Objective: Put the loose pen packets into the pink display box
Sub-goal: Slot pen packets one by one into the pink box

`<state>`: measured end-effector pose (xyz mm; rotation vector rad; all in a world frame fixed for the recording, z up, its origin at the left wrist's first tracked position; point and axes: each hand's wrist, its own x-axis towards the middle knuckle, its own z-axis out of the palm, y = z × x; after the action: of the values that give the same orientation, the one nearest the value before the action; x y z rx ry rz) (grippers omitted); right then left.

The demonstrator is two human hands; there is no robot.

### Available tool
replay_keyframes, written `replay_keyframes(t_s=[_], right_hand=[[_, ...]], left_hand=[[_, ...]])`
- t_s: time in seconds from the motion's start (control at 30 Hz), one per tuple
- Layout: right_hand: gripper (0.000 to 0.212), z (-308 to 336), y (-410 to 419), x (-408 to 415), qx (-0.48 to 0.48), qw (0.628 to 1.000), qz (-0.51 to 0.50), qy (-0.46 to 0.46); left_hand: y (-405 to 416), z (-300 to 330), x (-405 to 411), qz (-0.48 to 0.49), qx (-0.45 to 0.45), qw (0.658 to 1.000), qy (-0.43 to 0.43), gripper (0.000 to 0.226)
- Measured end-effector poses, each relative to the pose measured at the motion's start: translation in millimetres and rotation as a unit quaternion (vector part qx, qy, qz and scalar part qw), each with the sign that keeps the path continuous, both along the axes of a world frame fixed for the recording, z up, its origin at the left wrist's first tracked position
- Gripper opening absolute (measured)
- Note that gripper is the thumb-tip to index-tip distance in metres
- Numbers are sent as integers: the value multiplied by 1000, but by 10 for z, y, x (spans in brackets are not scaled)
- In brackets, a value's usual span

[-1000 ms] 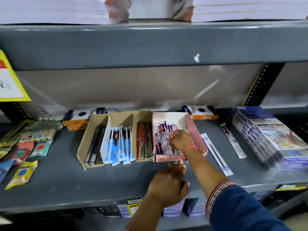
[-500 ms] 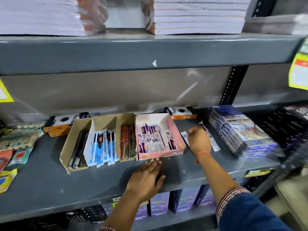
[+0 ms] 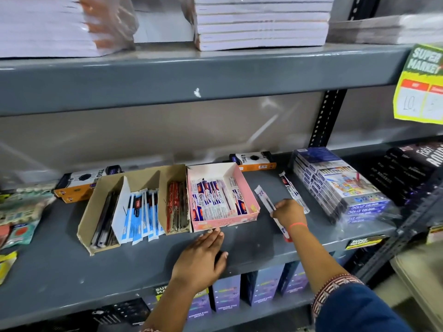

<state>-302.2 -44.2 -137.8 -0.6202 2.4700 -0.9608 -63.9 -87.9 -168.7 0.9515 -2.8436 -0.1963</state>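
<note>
The right hand pinches one loose pen packet just right of the pink display box, a second packet lying beyond. The left hand rests flat and spread, fingertips touching the box's front edge. Bare grey shelf lies in front; a crayon stack crowds the right.

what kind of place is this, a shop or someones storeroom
Most likely a supermarket's stationery aisle. A yellow price tag printed "Super Market" hangs from the grey metal shelf, pen packets sit in the pink display box and cardboard trays, and wrapped notebook stacks fill the shelf above.
</note>
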Motion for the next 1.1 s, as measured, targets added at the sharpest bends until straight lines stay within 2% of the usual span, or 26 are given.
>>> replay_keyframes(t_s=[0.1, 0.17, 0.2, 0.27, 0.4, 0.53, 0.67, 0.83, 0.87, 0.93, 1.0, 1.1], right_hand=[[20, 81, 74, -77, -84, 990, -48, -100], [12, 153, 132, -102, -167, 966, -79, -182], [22, 193, 156, -107, -205, 950, -87, -220], [28, 302, 193, -77, -260, 922, -78, -276], [24, 498, 240, 69, -308, 890, -9, -336], [29, 617, 272, 260, -370, 865, 45, -337], [32, 706, 302, 399, -436, 856, 74, -269], [32, 678, 329, 455, -459, 844, 115, -251], [37, 655, 326, 461, -456, 842, 127, -259], [48, 626, 320, 472, -440, 842, 146, -277], [47, 603, 313, 495, -429, 842, 153, -291], [37, 587, 284, 540, -425, 840, 155, -300]], left_hand=[[-6, -13, 4, -1, 4, 1000, 3, 92], [-5, -20, 5, -1, 5, 1000, 9, 96], [-2, -20, 0, 1, 6, 1000, 11, 95], [0, -14, 0, 1, 10, 1000, 12, 94], [-14, -34, 10, 3, 15, 1000, 5, 117], [-15, -70, 11, 7, 15, 1000, 10, 116], [-28, -97, 17, 8, 5, 1000, 14, 117], [-21, -65, 16, 4, -5, 1000, 6, 117], [-13, -52, 19, 2, -1, 1000, 5, 112], [-6, -25, 13, 1, 10, 1000, 10, 86], [-9, -11, 8, 1, 17, 1000, 3, 66], [-38, -14, 87, 17, 23, 1000, 6, 65]])
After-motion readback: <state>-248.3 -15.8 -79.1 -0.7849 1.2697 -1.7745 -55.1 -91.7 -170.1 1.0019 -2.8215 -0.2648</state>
